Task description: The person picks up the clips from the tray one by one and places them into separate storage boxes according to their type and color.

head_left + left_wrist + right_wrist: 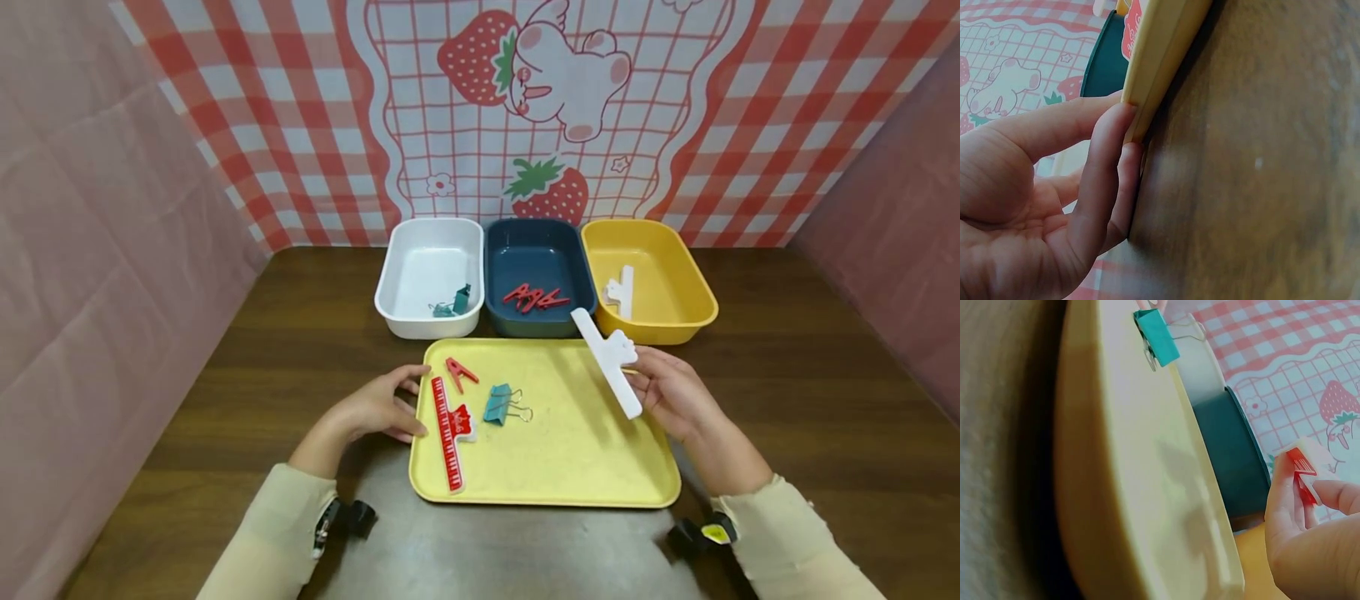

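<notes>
My right hand (672,392) pinches a white wide-jawed plastic clip (609,364) by its handle, tilted above the tray's right side. The right wrist view shows red printing on the clip (1301,464). At the yellow tray's (555,492) left edge, my left hand (378,407) touches the rim with thumb and fingertips spread apart; the left wrist view shows fingertips against the tray (1154,69). Lying on the tray are a red-and-white wide plastic clip (450,437), a small red clothespin (461,375) and a teal binder clip (498,406).
Behind the tray stand three bins side by side. The white bin (382,287) holds teal binder clips, the dark blue bin (540,229) several red clothespins, and the yellow bin (675,283) a white clip (622,293). A checked cloth (285,125) hangs behind them.
</notes>
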Motion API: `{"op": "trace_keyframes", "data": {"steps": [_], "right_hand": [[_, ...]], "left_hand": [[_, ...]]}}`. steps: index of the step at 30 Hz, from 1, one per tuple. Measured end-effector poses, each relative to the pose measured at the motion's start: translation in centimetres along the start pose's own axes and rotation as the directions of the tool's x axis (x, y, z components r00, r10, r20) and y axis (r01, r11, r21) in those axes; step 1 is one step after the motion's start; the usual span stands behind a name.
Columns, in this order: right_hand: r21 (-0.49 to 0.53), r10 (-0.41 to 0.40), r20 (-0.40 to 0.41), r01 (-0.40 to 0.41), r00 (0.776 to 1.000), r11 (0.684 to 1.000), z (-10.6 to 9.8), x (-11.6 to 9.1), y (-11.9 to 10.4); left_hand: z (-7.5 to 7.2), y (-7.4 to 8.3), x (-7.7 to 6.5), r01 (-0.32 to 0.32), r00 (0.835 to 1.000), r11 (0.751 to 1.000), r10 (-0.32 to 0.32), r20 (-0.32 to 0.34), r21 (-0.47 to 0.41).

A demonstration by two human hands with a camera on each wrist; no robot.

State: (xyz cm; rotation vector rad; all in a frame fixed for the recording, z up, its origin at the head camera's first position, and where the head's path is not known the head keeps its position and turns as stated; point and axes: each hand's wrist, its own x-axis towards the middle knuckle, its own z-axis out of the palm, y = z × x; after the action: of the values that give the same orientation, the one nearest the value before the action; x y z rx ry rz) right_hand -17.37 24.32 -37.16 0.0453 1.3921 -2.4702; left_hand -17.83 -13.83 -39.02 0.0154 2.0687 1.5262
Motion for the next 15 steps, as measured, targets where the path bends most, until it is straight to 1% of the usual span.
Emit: {"op": "trace_keyframes", "data": {"steps": [4,8,15], "right_hand": [[0.033,-0.015,-0.01,0.015,1.0,0.999,-0.4,0.2,-0.5],[0.057,-0.028,-0.015,0.029,1.0,0.998,-0.8,0.4,-1.1],[0.135,-0.092,0.009,0.09,0.996,0.987,-1.5,0.8,-1.4]], "left_hand": [[0.0,0.0,0.0,-0.004,1.0,1.0,0.004,-0.001,-0.001],[0.0,0.0,0.1,0.005,1.0,1.0,-0.005,-0.002,0.002],[0.0,-0.1,0.2,0.015,1.0,1.0,-0.015,-0.01,0.008]]}}
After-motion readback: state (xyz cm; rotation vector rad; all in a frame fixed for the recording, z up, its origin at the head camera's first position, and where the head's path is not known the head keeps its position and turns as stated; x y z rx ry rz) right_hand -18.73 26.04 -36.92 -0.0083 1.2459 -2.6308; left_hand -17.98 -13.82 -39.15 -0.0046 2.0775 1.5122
